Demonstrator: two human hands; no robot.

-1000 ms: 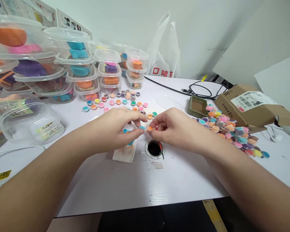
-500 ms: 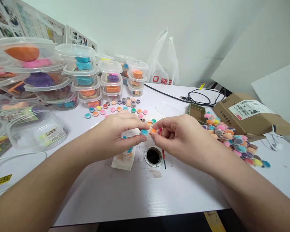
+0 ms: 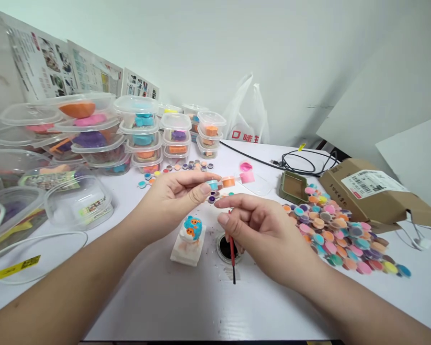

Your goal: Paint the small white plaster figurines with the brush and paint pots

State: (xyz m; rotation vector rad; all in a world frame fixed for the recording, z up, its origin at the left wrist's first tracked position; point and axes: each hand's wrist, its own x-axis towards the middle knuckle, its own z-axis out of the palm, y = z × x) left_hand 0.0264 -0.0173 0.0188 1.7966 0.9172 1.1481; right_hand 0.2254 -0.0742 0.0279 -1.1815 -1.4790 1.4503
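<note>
A strip of small paint pots [image 3: 228, 181], blue, orange and pink, is pinched at its blue end between the thumb and fingers of my left hand [image 3: 172, 196]. The pink pot's lid stands open. My right hand [image 3: 260, 227] is just below and right of the strip, apart from it, with a thin red paintbrush [image 3: 232, 247] held in its fingers, dark tip downward. Below my left hand, a small blue, white and orange painted figure [image 3: 193, 228] rests on a folded white tissue [image 3: 185, 254]. A round dark hole [image 3: 225, 247] lies partly behind the brush.
Stacked clear containers [image 3: 143, 139] fill the back left. At the right lie a heap of paint pots [image 3: 345, 239], a green box [image 3: 293, 186] and a cardboard box [image 3: 369, 191]. Black cables [image 3: 298, 160] and a plastic bag [image 3: 247, 112] are behind.
My right hand has let go of the paint strip and moved down. The pink pot and its open lid now show, and the painted figure is uncovered. The view has tilted up.
</note>
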